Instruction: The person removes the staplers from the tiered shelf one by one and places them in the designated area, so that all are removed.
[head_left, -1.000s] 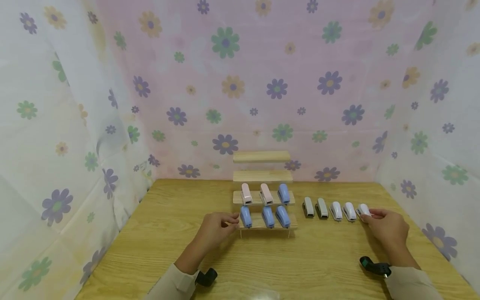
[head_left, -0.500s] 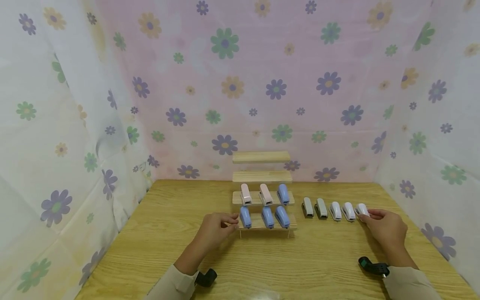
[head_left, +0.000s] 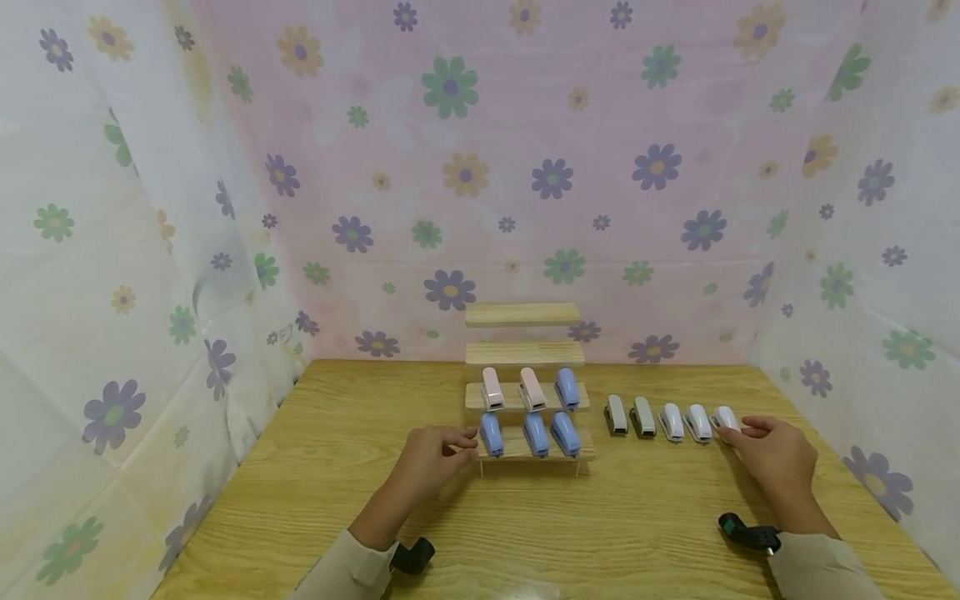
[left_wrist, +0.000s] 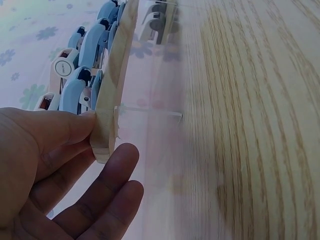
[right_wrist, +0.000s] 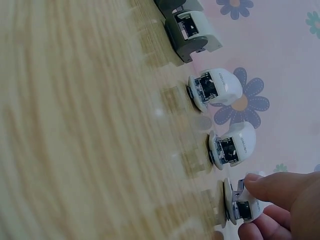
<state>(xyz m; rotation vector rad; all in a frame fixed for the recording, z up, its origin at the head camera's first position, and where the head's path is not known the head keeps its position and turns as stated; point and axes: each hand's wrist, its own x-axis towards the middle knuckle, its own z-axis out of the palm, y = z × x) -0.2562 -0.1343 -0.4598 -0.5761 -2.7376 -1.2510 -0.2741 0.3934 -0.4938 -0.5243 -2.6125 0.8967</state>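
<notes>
My left hand [head_left: 435,457] pinches the left end of the lowest step of a tiered wooden display stand [head_left: 522,313]. In the left wrist view the thumb and a finger hold the edge of the wooden step [left_wrist: 107,125], beside a blue stapler [left_wrist: 73,92]. Far to the right, my right hand [head_left: 776,460] grips the rightmost white stapler [head_left: 724,417], which stands on the table. The right wrist view has the thumb [right_wrist: 275,187] on one side of this white stapler [right_wrist: 250,205] and fingertips on the other.
Two pink staplers [head_left: 532,388] and a blue stapler [head_left: 567,388] stand on the second step; three blue staplers [head_left: 536,434] occupy the lowest. Two grey staplers [head_left: 642,417] and two more white staplers [head_left: 697,423] form a row on the wooden table [head_left: 585,533]. Flowered cloth [head_left: 510,133] surrounds it.
</notes>
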